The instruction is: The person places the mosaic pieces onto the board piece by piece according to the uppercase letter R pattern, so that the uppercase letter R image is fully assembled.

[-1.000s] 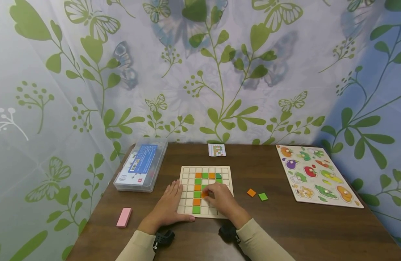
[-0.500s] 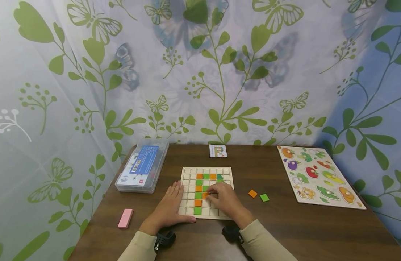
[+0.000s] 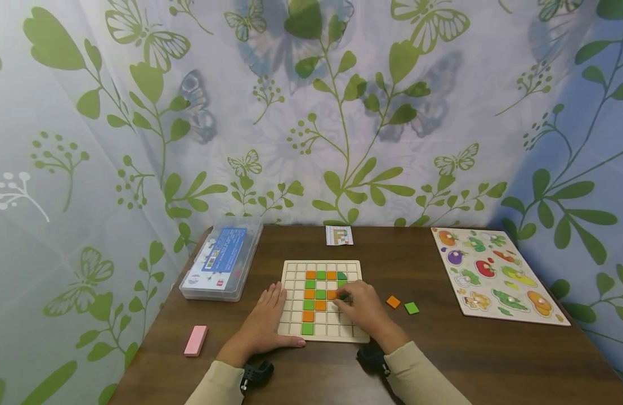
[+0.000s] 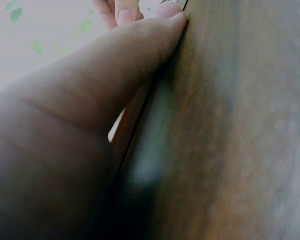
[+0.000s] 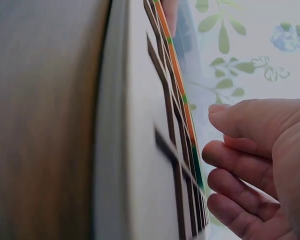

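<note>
A pale wooden grid board [image 3: 325, 333] lies on the table, with green and orange square tiles in several of its cells. One orange tile [image 3: 320, 305] sits beside a green one in the middle of the grid. At the board's left edge my left hand [image 3: 263, 316] rests with its fingers straight, its thumb [image 4: 140, 42] along the near edge. Over the right part of the board is my right hand [image 3: 364, 309], its fingers loosely bent. Thumb and fingertips stand apart in the right wrist view, with nothing seen between them. This hand hides some right-hand cells.
Loose orange [image 3: 393, 302] and green [image 3: 411, 308] tiles lie right of the board. A vegetable puzzle board [image 3: 498, 275] is farther right. At left are a clear plastic case [image 3: 222, 259] and a pink block [image 3: 196, 341]. A small pattern card [image 3: 339, 235] lies behind the board.
My right hand has let go of the orange tile, which now lies in the board's middle, and has moved to the right. The left hand stays on the board's edge.
</note>
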The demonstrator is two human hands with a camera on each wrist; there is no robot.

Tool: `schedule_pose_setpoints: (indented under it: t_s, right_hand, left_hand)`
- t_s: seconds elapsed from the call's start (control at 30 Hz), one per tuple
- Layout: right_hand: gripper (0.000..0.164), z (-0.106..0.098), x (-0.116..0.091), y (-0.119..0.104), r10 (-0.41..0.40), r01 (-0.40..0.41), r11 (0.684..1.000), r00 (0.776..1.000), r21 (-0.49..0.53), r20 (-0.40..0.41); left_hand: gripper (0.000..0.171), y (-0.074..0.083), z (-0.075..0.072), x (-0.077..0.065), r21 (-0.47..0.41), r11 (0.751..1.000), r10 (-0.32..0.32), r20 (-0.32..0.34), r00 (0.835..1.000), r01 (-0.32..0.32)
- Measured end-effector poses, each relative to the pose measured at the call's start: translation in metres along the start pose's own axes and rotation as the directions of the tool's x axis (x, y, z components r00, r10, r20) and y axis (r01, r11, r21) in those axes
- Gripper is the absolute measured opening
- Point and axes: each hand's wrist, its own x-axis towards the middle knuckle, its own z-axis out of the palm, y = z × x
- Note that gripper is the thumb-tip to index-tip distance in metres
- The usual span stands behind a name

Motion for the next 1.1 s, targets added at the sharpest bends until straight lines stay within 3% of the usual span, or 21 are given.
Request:
schedule_pose_setpoints:
  t_s: [0.2, 0.73, 1.1]
  right_hand:
    - [0.015, -0.016, -0.007, 0.011, 0.068, -0.068, 0.997, 0.998, -0.020, -0.001]
    - [0.017, -0.063, -0.031, 0.056, 0.053, -0.069, 0.991, 0.990, -0.113, -0.133]
    - [0.020, -0.086, -0.044, 0.077, 0.144, -0.164, 0.975, 0.980, -0.153, -0.134]
  left_hand:
    - [0.139, 0.002, 0.001, 0.000, -0.002, 1.000, 0.000, -0.004, 1.000, 0.000]
    - [0.139, 0.000, 0.003, -0.001, 0.004, 1.000, 0.005, -0.011, 1.000, -0.005]
    - [0.141, -0.001, 0.001, 0.001, 0.005, 1.000, -0.015, 0.017, 1.000, 0.015]
